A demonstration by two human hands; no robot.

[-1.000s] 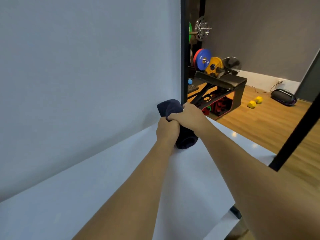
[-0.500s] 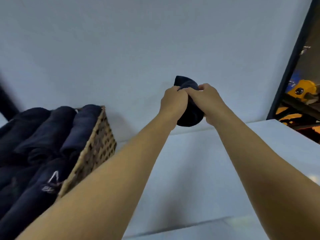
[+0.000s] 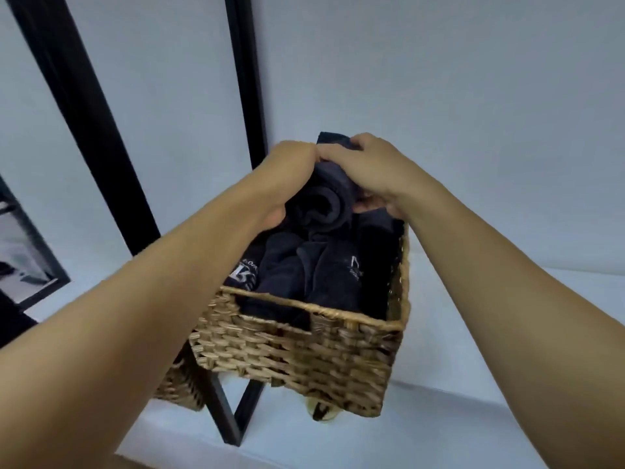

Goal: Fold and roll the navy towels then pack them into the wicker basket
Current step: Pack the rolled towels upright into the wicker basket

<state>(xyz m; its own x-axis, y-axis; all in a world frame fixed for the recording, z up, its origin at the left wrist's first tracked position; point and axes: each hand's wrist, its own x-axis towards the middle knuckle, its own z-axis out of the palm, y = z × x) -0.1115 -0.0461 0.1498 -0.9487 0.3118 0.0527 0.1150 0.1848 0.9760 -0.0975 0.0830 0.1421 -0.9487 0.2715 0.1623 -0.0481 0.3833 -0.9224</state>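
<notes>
A rolled navy towel (image 3: 321, 204) is held over the far end of the wicker basket (image 3: 297, 346). Its spiral end is turned toward the camera, and its underside is close to, perhaps touching, the packed towels (image 3: 304, 275) laid lengthwise inside. It is gripped from both sides. The left hand (image 3: 287, 177) is wrapped round the roll's left flank with fingers curled over the top. The right hand (image 3: 368, 170) is clamped on the right flank with its thumb tucked beneath (the fingertips of the two hands nearly meet on top). The basket looks nearly full. A dark strip inside its right wall may be a gap or another towel; which one cannot be told.

The step in hand is judged to be the seating of this roll. It would be done well if the roll were squeezed tight until wedged between its neighbours, so that the spiral is not allowed to spring open. The loose outer edge is best turned downward. Release should be made only once the roll is pinned, one hand after the other.

The basket is set on a white surface (image 3: 507, 418), a white backdrop (image 3: 439, 79) is seen behind it, and black frame posts (image 3: 243, 79) rise beyond its left side.
</notes>
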